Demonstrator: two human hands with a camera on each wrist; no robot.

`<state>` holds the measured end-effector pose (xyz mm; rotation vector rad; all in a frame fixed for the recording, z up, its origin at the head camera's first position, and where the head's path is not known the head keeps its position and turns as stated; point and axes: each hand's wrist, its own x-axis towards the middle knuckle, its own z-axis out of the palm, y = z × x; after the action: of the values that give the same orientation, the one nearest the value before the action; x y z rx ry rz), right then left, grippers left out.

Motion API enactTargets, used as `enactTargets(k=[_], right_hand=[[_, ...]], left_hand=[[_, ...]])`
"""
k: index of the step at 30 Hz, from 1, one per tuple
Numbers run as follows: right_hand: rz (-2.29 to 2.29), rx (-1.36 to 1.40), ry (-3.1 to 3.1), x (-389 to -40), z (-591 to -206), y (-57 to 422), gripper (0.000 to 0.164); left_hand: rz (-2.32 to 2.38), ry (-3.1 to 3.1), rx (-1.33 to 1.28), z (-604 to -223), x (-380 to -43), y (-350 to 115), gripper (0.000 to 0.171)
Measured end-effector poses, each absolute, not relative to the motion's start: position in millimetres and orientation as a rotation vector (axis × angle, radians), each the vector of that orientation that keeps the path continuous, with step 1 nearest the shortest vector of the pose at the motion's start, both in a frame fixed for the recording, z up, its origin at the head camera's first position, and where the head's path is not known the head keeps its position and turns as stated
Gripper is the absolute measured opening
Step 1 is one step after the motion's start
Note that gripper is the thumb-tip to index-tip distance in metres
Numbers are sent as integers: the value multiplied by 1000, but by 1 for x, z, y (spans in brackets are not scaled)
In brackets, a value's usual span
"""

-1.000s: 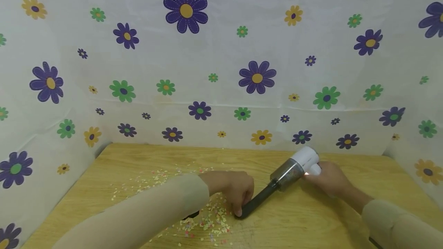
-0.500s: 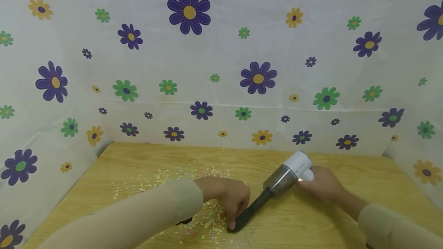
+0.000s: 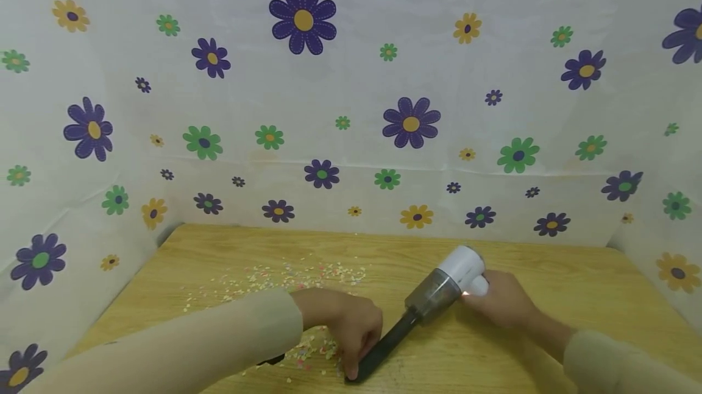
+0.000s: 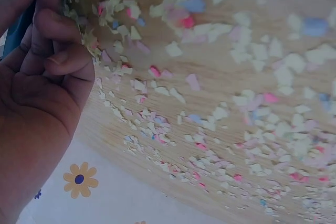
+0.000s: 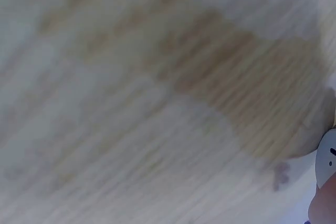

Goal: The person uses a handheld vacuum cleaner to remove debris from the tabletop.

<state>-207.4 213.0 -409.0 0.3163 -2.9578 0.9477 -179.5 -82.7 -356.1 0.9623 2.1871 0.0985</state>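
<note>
With the right hand [image 3: 503, 299], gripping the white handle [image 3: 476, 286] of a handheld vacuum [image 3: 433, 293], with most fingers hidden, so unable to tell how tightly wrapped. With the left hand [image 3: 353, 327], pinching the dark nozzle [image 3: 389, 345] near its tip, with the other fingers curled towards the palm. Lying between the two hands, slanting down from right to left over the tabletop [image 3: 554, 284], with the see-through canister [image 3: 430, 296] nearer the right hand; hard to tell whether touching down at the tip. Around the left hand and beyond its forearm, loose coloured paper scraps [image 3: 323, 275]. Probably light overall, heavier towards the rear than along the nozzle; stiff and hard-shelled, perhaps slippery and crackable at the smooth canister. Best taken by the handle for the weight, with a light pinch on the nozzle for steering. Posed with the left sleeve [image 3: 214, 339] stretched across above the scraps and the left hand bent downward at the wrist, with the right sleeve [image 3: 614, 363] angled inward, low behind the handle
</note>
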Motion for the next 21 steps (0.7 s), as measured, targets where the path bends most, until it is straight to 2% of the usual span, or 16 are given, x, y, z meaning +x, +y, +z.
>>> enactTargets(k=[11,19,21], right_hand=[[1053,345,-2855,-182,-412,221,37],[1798,621,-2975,-184,-402,251,50],[1947,743,-2994,-187,-400,258,47]], left_hand=[[238,2161,1053,-357,-168,-95,18],[268,2228,1169,-360,-164,-98,19],[295,2239,1191,-360,-164,-98,19]])
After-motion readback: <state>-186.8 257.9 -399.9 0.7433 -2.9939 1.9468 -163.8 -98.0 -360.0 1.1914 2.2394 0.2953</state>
